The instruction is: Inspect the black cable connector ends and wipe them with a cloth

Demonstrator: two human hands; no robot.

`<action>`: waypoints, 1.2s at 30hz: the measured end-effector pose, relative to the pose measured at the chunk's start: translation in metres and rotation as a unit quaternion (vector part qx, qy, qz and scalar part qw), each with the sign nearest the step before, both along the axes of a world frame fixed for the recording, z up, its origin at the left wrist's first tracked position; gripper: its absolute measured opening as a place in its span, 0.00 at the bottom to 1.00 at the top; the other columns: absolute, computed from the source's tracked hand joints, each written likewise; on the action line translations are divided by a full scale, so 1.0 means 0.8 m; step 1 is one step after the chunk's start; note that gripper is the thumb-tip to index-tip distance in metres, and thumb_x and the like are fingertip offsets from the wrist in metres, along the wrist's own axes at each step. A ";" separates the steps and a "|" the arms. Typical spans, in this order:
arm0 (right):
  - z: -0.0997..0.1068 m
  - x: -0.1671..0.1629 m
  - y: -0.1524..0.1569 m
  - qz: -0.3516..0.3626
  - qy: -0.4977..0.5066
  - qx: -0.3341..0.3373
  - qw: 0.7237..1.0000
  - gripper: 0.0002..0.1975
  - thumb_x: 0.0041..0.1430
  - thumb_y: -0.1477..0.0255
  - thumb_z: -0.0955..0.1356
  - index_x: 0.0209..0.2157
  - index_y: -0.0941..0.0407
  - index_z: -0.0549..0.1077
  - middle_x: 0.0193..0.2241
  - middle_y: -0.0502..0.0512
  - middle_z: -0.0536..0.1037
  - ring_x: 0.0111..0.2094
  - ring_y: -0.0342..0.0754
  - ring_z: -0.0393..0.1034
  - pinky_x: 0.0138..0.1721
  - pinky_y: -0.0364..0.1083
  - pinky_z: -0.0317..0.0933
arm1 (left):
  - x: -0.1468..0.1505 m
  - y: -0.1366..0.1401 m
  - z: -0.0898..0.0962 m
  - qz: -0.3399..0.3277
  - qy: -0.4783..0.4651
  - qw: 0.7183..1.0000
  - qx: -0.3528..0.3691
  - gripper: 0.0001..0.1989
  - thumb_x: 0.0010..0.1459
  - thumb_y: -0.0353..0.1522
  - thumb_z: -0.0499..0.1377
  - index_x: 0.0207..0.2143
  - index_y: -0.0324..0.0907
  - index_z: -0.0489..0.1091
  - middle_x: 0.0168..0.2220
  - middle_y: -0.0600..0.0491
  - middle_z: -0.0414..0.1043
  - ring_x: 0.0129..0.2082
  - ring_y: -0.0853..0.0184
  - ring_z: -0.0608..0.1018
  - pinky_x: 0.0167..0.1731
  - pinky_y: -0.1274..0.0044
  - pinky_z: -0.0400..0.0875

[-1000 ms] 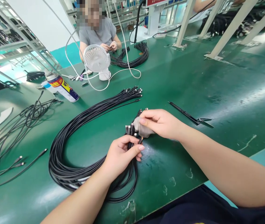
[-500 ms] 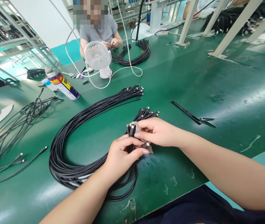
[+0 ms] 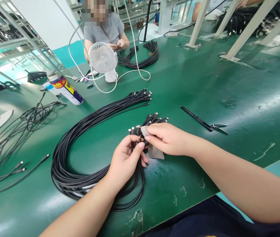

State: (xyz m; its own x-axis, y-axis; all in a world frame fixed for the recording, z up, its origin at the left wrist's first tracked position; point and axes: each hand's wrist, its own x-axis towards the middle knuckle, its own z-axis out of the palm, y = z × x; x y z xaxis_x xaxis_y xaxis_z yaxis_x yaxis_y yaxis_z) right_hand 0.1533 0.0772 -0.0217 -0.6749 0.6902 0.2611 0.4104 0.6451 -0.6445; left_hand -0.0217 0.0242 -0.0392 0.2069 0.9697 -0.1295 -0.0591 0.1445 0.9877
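Note:
My left hand (image 3: 127, 156) is closed around several black cables, and their metal-tipped plugs (image 3: 133, 130) stick up above its fingers. Between thumb and forefinger it pinches one plug (image 3: 140, 139). Beside it, my right hand (image 3: 163, 137) pinches a small grey cloth (image 3: 156, 152), which hangs down below the fingers next to the plugs. The held cables belong to a large curved bundle of black cables (image 3: 63, 148) lying on the green table (image 3: 204, 174). More plug ends (image 3: 158, 118) of the bundle rest just behind my right hand.
A spray can (image 3: 68, 90) and white fan (image 3: 103, 59) stand at the back left. Loose cables (image 3: 36, 115) lie on the left; a black pen-like tool with tweezers (image 3: 199, 120) lies right. Across the table a person (image 3: 105, 33) handles cables. Metal posts (image 3: 248, 29) rise behind.
My left hand has shifted slightly left and now holds a single plug upright. The grey cloth has come away from the plugs and hangs from my right hand.

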 end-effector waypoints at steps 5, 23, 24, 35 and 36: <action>-0.003 0.000 -0.002 -0.008 -0.042 0.018 0.999 0.12 0.64 0.72 0.58 0.25 0.54 0.55 0.24 0.50 0.64 0.27 0.44 0.57 0.29 0.44 0.51 | -0.002 0.004 0.003 -0.032 0.052 0.998 -0.031 0.15 0.54 0.43 0.62 0.32 0.40 0.66 0.17 0.58 0.69 0.16 0.70 0.73 0.19 0.79 0.70; 0.013 0.006 0.004 0.014 0.052 -0.159 0.986 0.14 0.64 0.72 0.59 0.24 0.56 0.64 0.19 0.48 0.67 0.23 0.41 0.61 0.29 0.43 0.57 | -0.004 0.006 -0.004 -0.028 0.038 0.998 -0.034 0.16 0.55 0.44 0.61 0.28 0.40 0.64 0.16 0.60 0.66 0.14 0.74 0.68 0.17 0.81 0.65; 0.013 0.005 0.004 0.022 0.047 -0.196 0.979 0.11 0.62 0.74 0.59 0.26 0.57 0.66 0.20 0.47 0.67 0.22 0.40 0.62 0.27 0.42 0.58 | -0.004 0.007 -0.004 -0.028 0.037 0.998 -0.034 0.16 0.55 0.44 0.61 0.29 0.40 0.64 0.16 0.59 0.66 0.14 0.74 0.68 0.17 0.81 0.65; 0.001 0.005 0.004 0.000 0.080 -0.358 0.930 0.05 0.56 0.74 0.65 0.34 0.59 0.71 0.24 0.50 0.75 0.24 0.42 0.72 0.24 0.40 0.67 | -0.001 0.004 0.002 -0.029 0.058 0.997 -0.048 0.17 0.53 0.44 0.62 0.28 0.39 0.66 0.13 0.60 0.63 0.12 0.74 0.66 0.16 0.81 0.62; 0.000 0.004 0.003 -0.004 0.074 -0.349 0.934 0.05 0.56 0.74 0.64 0.33 0.58 0.71 0.24 0.49 0.75 0.24 0.42 0.73 0.24 0.40 0.67 | -0.001 0.004 0.001 -0.030 0.059 0.997 -0.050 0.17 0.53 0.44 0.62 0.28 0.39 0.66 0.13 0.60 0.63 0.12 0.74 0.66 0.15 0.81 0.62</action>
